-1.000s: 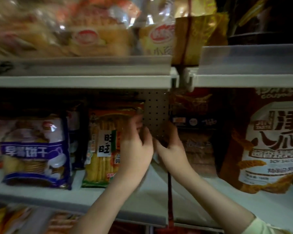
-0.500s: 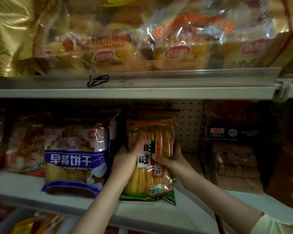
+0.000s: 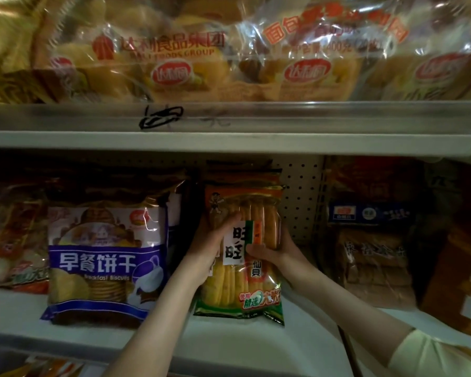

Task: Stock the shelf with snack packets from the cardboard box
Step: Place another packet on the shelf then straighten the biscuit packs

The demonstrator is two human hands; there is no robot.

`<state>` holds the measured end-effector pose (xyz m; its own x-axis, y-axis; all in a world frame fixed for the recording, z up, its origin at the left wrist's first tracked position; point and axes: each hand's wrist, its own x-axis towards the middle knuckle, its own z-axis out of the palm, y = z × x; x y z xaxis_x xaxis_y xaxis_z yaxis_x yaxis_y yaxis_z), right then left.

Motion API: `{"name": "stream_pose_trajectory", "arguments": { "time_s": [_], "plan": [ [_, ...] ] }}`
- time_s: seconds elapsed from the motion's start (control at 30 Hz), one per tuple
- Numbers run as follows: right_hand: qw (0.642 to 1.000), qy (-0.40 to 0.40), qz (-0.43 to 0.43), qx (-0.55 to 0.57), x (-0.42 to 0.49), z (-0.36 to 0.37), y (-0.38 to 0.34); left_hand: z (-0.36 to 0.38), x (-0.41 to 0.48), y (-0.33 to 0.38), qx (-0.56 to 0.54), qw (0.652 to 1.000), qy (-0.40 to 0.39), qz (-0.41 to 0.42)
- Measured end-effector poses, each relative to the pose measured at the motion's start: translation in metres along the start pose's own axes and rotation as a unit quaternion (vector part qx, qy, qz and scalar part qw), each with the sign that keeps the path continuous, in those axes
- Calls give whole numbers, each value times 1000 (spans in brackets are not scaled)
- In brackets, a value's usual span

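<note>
A rice cracker packet [image 3: 241, 284], yellow and orange with a green bottom, stands upright on the white middle shelf [image 3: 229, 346]. My left hand [image 3: 210, 246] grips its left side with the thumb across the front label. My right hand [image 3: 272, 250] holds its right side, thumb on the front. More packets of the same kind stand behind it. The cardboard box is out of view.
A blue and white breakfast biscuit bag [image 3: 104, 262] stands just left of the packet. Brown bread packs [image 3: 375, 265] sit to the right past a bare gap of pegboard [image 3: 301, 208]. Bread bags [image 3: 174, 50] fill the upper shelf [image 3: 229, 137] close overhead.
My hands went from the bare gap by the pegboard to the rice cracker packet and closed on its two sides. The view shifted left and nearer since then.
</note>
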<state>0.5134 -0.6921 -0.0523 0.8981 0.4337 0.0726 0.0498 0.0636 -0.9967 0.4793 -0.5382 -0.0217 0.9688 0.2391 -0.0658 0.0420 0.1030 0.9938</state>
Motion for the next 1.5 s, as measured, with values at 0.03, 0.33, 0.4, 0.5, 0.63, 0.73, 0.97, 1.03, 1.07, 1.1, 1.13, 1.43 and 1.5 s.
{"name": "stream_pose_trajectory", "arguments": {
  "time_s": [0.03,0.33,0.4,0.5,0.63,0.73,0.97,1.03,1.07,1.1,1.13,1.43,1.5],
  "plan": [
    [1000,11,-8,-9,-1,-4,-1,3,1,0,-4,1000,-6,12],
    [997,49,-18,-62,-1,-30,-1,25,9,-3,14,995,-66,74],
    [996,56,-18,-62,-2,-30,-1,22,9,-4,17,994,-78,74],
    [994,78,-23,-71,-3,-25,-3,22,8,-4,19,993,-75,86],
    [989,100,-24,-109,-6,-25,-8,23,7,-4,50,992,-64,92],
    [989,106,-33,-97,-11,-24,-10,23,5,-4,94,990,-33,97],
    [862,296,-285,-295,-33,8,-17,10,-40,4,250,927,100,260],
    [830,278,-355,-329,-41,33,-23,-7,-54,2,286,865,143,387],
    [830,245,-369,-340,-44,47,-29,-14,-59,4,283,836,166,439],
    [844,195,-364,-342,-46,64,-33,-26,-64,5,276,805,199,485],
    [869,141,-343,-327,-45,83,-36,-42,-68,7,271,771,241,523],
    [987,-43,-106,-115,5,164,0,-186,-67,15,43,862,430,264],
    [989,-50,-97,-102,11,167,4,-206,-61,12,4,929,314,196]
  ]
}}
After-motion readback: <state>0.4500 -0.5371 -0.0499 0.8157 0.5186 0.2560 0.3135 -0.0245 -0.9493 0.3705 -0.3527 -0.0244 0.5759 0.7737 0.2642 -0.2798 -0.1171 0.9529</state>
